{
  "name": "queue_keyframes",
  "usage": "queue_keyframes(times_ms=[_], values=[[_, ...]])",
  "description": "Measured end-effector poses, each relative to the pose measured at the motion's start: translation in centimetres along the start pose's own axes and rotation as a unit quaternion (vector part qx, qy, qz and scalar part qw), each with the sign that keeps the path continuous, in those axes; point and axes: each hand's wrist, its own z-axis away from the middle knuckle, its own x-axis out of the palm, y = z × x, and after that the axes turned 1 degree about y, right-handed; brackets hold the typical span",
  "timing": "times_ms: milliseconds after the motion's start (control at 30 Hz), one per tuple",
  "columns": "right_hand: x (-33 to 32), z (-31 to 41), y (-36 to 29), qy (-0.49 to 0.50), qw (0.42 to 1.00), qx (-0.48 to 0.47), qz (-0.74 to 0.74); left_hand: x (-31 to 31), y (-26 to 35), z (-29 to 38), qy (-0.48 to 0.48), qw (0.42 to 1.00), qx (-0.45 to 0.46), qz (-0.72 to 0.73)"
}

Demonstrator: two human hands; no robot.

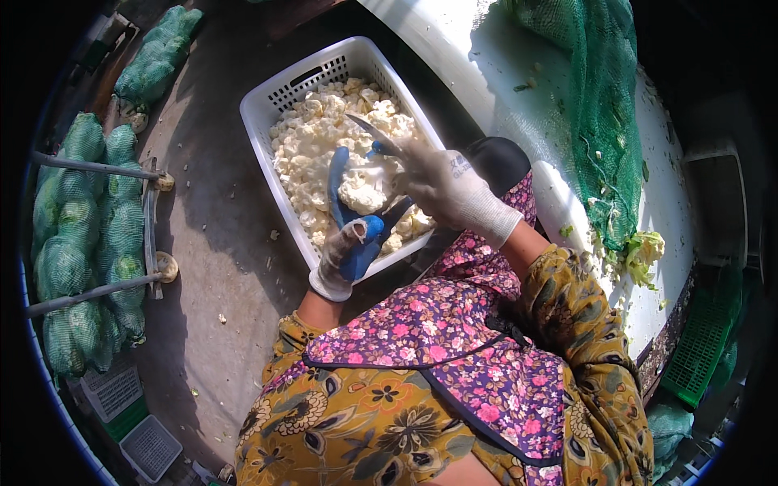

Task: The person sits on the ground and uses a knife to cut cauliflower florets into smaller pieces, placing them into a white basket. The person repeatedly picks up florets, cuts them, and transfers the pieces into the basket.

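My left hand [352,243], in a white glove with a blue coated palm, cups a piece of cauliflower [363,189] above a white plastic crate [276,176]. The glove's thumb has a torn tip. A knife [372,130] is in my right hand [447,185], which wears a pale knit glove bearing writing; the blade points up and left over the crate. My right fingers are close to the cauliflower piece, slightly blurred, and whether they touch it I cannot tell. Many cut cauliflower florets [316,130] fill much of the crate.
A white tabletop [516,121] on the right carries a green mesh net [602,127] and leaf scraps [644,252]. Filled green mesh sacks [70,243] lie on a wheeled cart [100,167] at left. A green crate [696,346] stands at lower right, and a grey basket [151,448] at lower left.
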Motion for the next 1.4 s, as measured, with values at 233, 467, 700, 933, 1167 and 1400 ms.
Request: queue_keyframes(times_ms=[233,467,700,933,1167,1400], values=[[-1.5,2.7,-1.4,0.05,0.984,-0.085,0.148,2.0,-0.3,-0.4,0.052,0.998,0.003,0.047],[-1.2,5.9,-3.1,0.01,0.991,-0.07,0.113,3.0,-0.4,-0.3,0.087,0.993,0.056,0.056],[1.6,4.0,-1.6,-0.026,0.975,0.008,0.218,1.0,-1.1,-0.4,0.107,0.991,0.061,0.059],[3.4,2.0,0.5,-0.035,0.975,0.143,-0.167,-4.8,-3.7,0.9,0.162,0.978,-0.042,0.127],[2.2,1.7,2.2,0.007,0.987,0.117,-0.108,-3.7,-2.7,0.9,0.117,0.976,-0.031,0.181],[1.9,1.6,-0.9,-0.075,0.979,0.164,-0.095,-1.7,-1.2,0.7,0.037,0.985,-0.018,0.166]])
